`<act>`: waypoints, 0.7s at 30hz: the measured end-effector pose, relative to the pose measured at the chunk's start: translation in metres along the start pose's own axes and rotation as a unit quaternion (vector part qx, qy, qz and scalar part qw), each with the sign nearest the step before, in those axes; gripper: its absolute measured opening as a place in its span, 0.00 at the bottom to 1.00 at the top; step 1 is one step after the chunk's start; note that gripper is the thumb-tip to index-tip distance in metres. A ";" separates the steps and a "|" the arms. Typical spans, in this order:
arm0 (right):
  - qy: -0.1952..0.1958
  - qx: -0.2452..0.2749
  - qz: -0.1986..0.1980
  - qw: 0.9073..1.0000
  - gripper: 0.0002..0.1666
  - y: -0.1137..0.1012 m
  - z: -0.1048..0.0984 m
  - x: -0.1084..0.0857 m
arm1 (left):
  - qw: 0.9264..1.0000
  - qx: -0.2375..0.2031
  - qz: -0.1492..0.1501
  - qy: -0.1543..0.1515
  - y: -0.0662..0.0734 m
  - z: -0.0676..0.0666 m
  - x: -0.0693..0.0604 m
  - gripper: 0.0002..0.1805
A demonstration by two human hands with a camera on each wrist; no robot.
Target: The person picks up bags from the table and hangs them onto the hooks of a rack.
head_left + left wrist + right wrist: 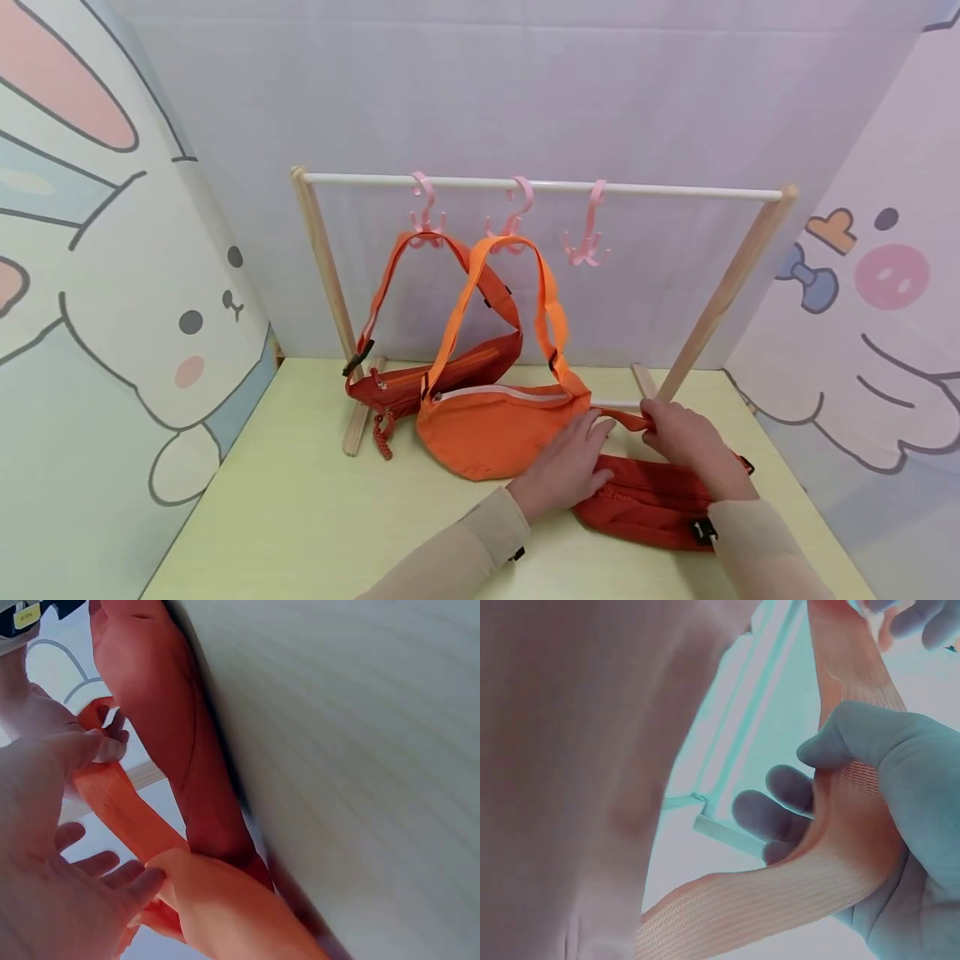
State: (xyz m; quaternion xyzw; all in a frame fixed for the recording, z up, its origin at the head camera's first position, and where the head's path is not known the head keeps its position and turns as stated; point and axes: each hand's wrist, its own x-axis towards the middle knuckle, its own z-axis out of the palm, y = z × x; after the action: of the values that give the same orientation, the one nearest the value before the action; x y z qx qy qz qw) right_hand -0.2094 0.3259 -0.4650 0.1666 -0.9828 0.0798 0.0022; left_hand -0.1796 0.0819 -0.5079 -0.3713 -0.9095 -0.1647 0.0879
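Note:
A red waist bag (637, 529) lies on the table at the right front. My right hand (693, 442) grips its strap (780, 907), with fingers and thumb curled round the webbing in the right wrist view. My left hand (558, 471) is spread with extended fingers between this bag and an orange waist bag (487, 433). In the left wrist view its fingertips touch or nearly touch the orange fabric (225, 900). By its strap the orange bag hangs from the middle pink hook (513, 225). Behind it, a dark red waist bag (472, 367) hangs from the left pink hook (426, 212).
A third pink hook (588, 229) hangs on the white rail (675, 192) with nothing on it. Wooden legs (731, 287) support the rail at both ends. Printed cartoon panels (892, 333) stand along the sides of the pale yellow table (255, 500).

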 end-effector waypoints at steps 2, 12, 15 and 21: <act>-0.001 0.012 0.007 1.000 0.15 -0.002 -0.004 -0.003 | 1.000 -0.005 -0.014 0.007 0.000 0.001 0.001 0.44; 0.039 0.066 0.012 0.997 0.13 -0.017 -0.030 -0.020 | 0.999 -0.015 -0.043 0.012 -0.004 0.002 0.005 0.50; 0.063 0.065 0.010 0.996 0.13 -0.023 -0.040 -0.024 | 0.999 -0.026 -0.045 0.007 -0.004 0.000 0.006 0.50; 0.104 0.053 -0.002 0.993 0.16 -0.034 -0.063 -0.031 | 0.998 -0.041 -0.045 0.009 -0.006 -0.003 0.009 0.50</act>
State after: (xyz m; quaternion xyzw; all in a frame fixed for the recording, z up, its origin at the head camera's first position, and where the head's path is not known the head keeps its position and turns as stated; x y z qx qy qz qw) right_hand -0.1701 0.3145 -0.3984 0.1591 -0.9713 0.1489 0.0957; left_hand -0.1901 0.0824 -0.5044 -0.3319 -0.9170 -0.2088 0.0737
